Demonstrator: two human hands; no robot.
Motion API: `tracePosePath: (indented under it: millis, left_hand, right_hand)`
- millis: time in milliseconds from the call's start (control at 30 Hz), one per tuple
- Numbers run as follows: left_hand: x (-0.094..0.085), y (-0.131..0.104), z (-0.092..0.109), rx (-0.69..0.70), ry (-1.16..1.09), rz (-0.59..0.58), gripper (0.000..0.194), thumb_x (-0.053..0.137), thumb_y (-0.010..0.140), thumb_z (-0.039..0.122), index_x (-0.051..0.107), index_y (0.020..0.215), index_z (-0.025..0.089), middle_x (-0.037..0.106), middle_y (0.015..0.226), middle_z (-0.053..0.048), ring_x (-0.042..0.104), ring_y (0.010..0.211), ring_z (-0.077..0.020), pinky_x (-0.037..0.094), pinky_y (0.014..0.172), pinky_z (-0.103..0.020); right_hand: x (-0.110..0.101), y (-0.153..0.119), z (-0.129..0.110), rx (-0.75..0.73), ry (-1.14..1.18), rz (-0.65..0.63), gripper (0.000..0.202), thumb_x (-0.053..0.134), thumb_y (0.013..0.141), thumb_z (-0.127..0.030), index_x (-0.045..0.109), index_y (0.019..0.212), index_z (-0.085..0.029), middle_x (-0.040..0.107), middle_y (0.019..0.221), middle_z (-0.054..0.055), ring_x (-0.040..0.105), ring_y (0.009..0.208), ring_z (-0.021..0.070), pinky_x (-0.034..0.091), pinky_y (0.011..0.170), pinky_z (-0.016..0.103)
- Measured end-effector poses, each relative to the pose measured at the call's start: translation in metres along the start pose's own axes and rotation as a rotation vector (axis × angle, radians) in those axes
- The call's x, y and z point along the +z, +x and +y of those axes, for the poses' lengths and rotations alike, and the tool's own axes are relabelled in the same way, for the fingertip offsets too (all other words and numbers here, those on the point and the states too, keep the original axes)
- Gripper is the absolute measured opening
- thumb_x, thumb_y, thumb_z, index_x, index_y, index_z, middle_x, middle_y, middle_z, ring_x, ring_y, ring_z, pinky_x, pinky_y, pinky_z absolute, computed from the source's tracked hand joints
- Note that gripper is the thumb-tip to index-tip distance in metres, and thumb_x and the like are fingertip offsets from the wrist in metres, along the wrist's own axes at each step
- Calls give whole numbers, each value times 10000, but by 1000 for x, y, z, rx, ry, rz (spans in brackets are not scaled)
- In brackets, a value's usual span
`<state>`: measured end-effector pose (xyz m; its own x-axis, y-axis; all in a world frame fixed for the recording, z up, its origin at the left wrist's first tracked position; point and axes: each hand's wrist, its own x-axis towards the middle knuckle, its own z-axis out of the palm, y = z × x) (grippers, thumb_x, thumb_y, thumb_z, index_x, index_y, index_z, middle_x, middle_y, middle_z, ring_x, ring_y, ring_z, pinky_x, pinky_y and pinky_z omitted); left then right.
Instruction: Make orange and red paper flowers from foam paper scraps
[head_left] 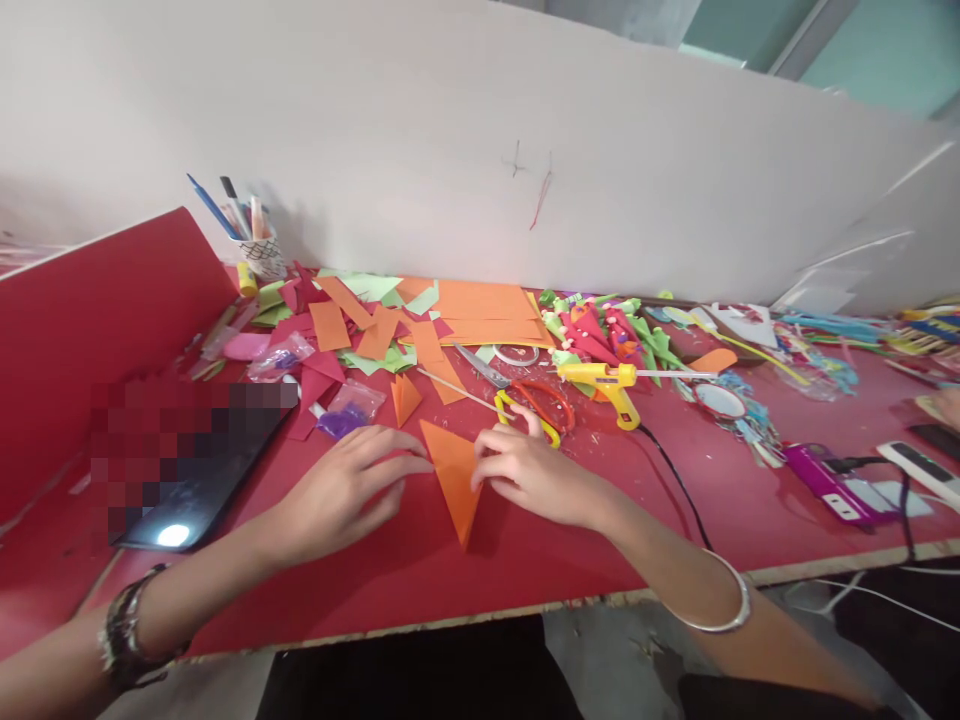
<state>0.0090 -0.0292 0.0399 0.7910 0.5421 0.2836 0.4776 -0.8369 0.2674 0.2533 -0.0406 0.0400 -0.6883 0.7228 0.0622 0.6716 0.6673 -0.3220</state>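
Note:
An orange folded paper triangle [451,475] lies on the red table, its narrow point toward the front edge. My left hand [352,492] is at its left side, fingers apart and slightly curled, fingertips close to the paper's edge. On the right side, my right hand [536,470] has its curled fingertips on the triangle's edge. A smaller orange folded piece [406,399] sits just behind my left hand. Behind my right hand are scissors with red handles [547,400] and another pair with yellow handles [544,432].
A yellow glue gun [611,390] with a black cord lies behind and right of my right hand. Paper scraps [330,326] and orange sheets [480,312] cover the back. A dark tablet [217,470] is at left, a purple power strip [836,490] at right.

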Motion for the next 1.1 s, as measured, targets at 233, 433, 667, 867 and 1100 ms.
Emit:
tracePosePath:
  millis: [233,433,667,867,1100]
  left_hand:
    - [32,30,18,-1,150,-141,197,417,841,262,553,972,205,568,962,-51,531,883,-193,381,785,-359]
    - [51,40,26,-281,212,-293,277,486,795,334,516,990,140,533,904,-74,554,785,-202,449,619,-290]
    - [47,37,30,-360,303,-305,336,464,801,409,546,969,131,545,905,-84,566,783,-215,464,591,-291]
    - [49,30,26,-343,256,-276,362,423,823,368,495,1105,154,529,979,-82,555,831,-201,467,682,-304]
    - [54,31,24,-307,277,-253,409,414,815,349,471,1157,133,528,973,-90,531,864,-213,454,738,-334]
  right_hand:
    - [11,-1,11,14,63,144,221,516,762,-94,658,701,-251,436,1156,14,365,1109,197,230,967,441]
    - [24,-5,27,204,369,213,318,371,812,-63,648,783,-215,572,841,16,533,825,119,386,817,292]
    - [32,7,22,389,513,268,162,470,795,-256,585,890,-193,520,609,-37,476,553,96,382,598,227]
    - [38,13,19,465,453,298,168,441,780,-170,521,926,-194,419,488,-91,381,460,78,338,623,236]
    - [50,9,7,528,223,289,206,417,784,-132,508,949,-217,519,511,-82,442,490,93,276,779,333]
